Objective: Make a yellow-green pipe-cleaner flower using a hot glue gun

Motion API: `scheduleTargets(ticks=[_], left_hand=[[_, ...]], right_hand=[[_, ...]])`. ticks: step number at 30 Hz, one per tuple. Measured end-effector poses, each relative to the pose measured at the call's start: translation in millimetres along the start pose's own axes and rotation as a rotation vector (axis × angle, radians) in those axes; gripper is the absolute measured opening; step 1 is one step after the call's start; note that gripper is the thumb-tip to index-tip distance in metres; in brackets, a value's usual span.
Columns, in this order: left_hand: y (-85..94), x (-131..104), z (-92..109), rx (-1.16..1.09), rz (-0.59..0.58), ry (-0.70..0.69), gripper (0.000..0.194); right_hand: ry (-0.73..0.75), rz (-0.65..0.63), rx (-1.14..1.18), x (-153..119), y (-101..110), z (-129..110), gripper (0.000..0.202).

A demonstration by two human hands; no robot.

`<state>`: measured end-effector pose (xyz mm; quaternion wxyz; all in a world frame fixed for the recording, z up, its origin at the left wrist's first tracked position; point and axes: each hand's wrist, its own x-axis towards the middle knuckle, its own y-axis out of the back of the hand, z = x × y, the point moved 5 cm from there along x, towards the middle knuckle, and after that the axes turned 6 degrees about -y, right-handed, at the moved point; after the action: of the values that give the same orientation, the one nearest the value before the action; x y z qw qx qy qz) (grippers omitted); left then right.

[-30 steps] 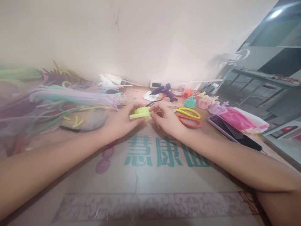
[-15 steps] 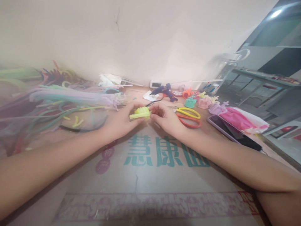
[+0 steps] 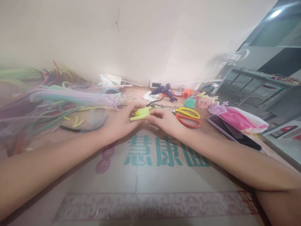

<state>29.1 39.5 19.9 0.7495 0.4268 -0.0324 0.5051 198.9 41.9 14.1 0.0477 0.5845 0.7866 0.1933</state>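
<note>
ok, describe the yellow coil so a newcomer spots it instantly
Find the large green characters printed on the work surface. Just beyond them, between the left hand and right hand, is the yellow coil. It's ridged, unlike the smooth yellow handle of the scissors to the right.

"From where is the scene viewed?"
"From the wearer's head, above the near side of the worktop (image 3: 113, 182); the camera is pointed forward and down."
"How near?"
"The left hand (image 3: 125, 121) and right hand (image 3: 166, 121) are seen fairly close, centrally; the far wall (image 3: 82, 37) is faced squarely."
</note>
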Motion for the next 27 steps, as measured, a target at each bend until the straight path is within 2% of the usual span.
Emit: scheduleTargets(ticks=[7,15,19,27], left_hand=[[-0.1,-1.7,-5.1,0.013,0.003,-0.015,0.039],[0.5,-2.0,-2.1,0.033,-0.014,0.011,0.04],[0.4,-1.5,-2.7,0.016,0.0,-0.022,0.039],[1.4,-1.8,-7.6,0.015,0.028,0.025,0.043]], right_hand=[[-0.01,0.014,0.049,0.6,2.7,3.4,0.026],[-0.003,0.012,-0.032,0.5,3.1,0.9,0.028],[0.044,0.048,-0.041,-0.3,4.4,-4.0,0.029],[-0.041,0.146,-0.013,-0.7,9.9,-0.9,0.027]])
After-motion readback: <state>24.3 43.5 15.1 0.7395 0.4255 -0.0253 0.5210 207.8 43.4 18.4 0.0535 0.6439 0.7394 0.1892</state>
